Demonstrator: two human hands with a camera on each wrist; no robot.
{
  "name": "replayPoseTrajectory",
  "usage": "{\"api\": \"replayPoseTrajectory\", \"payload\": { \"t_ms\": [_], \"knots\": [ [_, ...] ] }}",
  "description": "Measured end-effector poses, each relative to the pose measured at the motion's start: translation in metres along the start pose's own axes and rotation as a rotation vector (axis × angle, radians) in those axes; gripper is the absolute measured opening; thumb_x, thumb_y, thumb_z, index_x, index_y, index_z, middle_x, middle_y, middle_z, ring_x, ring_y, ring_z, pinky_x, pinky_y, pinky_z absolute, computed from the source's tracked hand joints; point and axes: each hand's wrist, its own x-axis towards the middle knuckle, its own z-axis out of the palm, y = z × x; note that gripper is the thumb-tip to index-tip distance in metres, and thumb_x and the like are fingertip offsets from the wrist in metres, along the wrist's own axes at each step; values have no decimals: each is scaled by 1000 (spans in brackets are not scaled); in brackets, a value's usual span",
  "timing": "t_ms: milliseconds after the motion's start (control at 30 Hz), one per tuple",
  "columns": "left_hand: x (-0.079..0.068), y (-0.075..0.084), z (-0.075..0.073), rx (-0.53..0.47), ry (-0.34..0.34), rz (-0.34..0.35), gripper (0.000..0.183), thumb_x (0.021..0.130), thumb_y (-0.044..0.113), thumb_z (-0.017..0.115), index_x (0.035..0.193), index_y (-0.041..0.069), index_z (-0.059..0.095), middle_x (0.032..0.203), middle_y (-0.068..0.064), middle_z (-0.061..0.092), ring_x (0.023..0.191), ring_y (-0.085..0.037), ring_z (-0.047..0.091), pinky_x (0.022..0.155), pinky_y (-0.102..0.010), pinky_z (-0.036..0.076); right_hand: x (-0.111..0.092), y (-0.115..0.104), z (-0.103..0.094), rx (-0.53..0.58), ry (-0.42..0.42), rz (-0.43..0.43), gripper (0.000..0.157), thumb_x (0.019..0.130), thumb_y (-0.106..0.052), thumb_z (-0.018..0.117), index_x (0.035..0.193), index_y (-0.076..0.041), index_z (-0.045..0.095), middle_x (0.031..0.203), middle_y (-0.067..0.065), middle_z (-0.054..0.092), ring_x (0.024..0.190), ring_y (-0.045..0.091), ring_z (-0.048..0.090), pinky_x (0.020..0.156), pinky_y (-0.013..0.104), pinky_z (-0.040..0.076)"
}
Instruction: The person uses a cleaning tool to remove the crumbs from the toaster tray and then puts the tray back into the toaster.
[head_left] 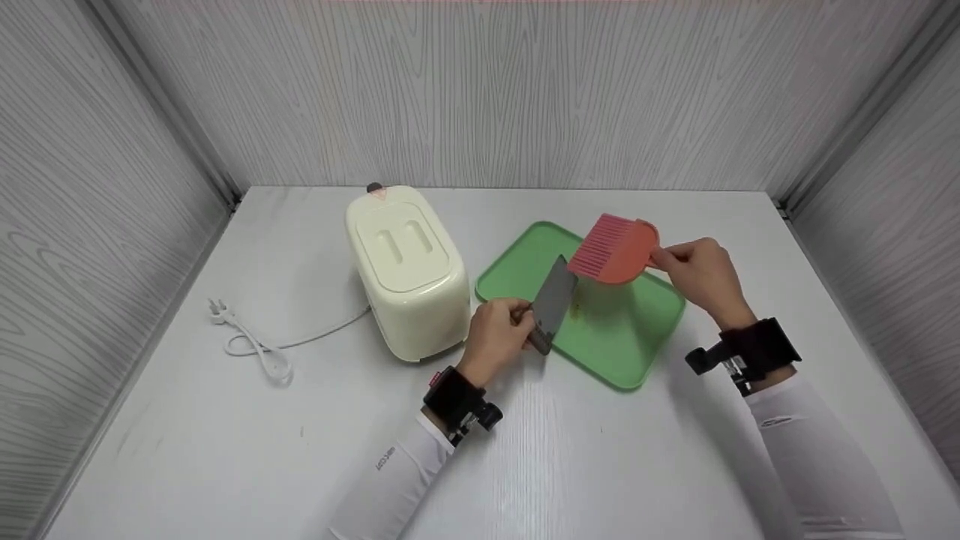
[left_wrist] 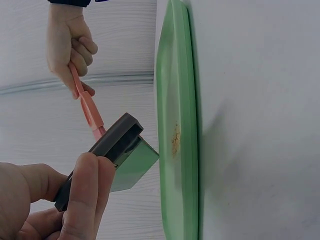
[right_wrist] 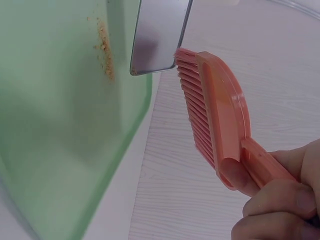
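Note:
My left hand (head_left: 496, 337) pinches the dark end piece of a flat metal crumb tray (head_left: 555, 300) and holds it tilted above the green tray (head_left: 517, 255). My right hand (head_left: 703, 276) grips the handle of an orange-pink brush (head_left: 626, 251). In the right wrist view the tips of its bristles (right_wrist: 192, 100) are at the corner of the crumb tray's shiny plate (right_wrist: 159, 35); whether they touch I cannot tell. Brown crumbs (right_wrist: 105, 50) lie in a small streak on the green tray, also seen in the left wrist view.
A cream toaster (head_left: 412, 300) with its lid on stands left of the green tray, close to its edge. Its white cord (head_left: 322, 337) runs left over the white table to a plug (head_left: 219, 311). Grey wood-grain panels (head_left: 495, 90) enclose the back and sides.

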Motion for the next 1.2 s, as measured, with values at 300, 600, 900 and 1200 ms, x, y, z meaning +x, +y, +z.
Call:
{"api": "replayPoseTrajectory", "payload": {
  "t_ms": [300,600,900,1200],
  "knots": [
    [0,-1,0,35,7,30,22,98,2,65,116,-5,74,92,-11,74,63,-9,66,55,-22,62,3,-9,3,9,4,-20,34,103,-32,63,98,-5,84,90,17,78,51,5,36,46,23,24],
    [-1,0,1,30,1,53,21,97,2,65,115,-5,74,89,-10,73,62,-10,65,54,-22,62,4,-6,9,1,3,-1,34,103,-31,64,95,-4,84,77,11,76,50,5,39,44,22,27],
    [-1,0,2,29,-3,49,21,97,1,66,116,-6,73,91,-12,73,63,-12,68,54,-22,62,2,-2,10,-32,-26,31,35,102,-32,64,95,-4,83,77,7,75,52,5,44,43,22,31],
    [0,0,2,23,-8,45,21,97,1,65,115,-6,73,91,-12,73,61,-12,68,53,-23,62,-2,0,11,-75,-40,10,35,103,-31,63,91,-5,84,76,7,75,54,8,44,42,23,32]
  ]
}}
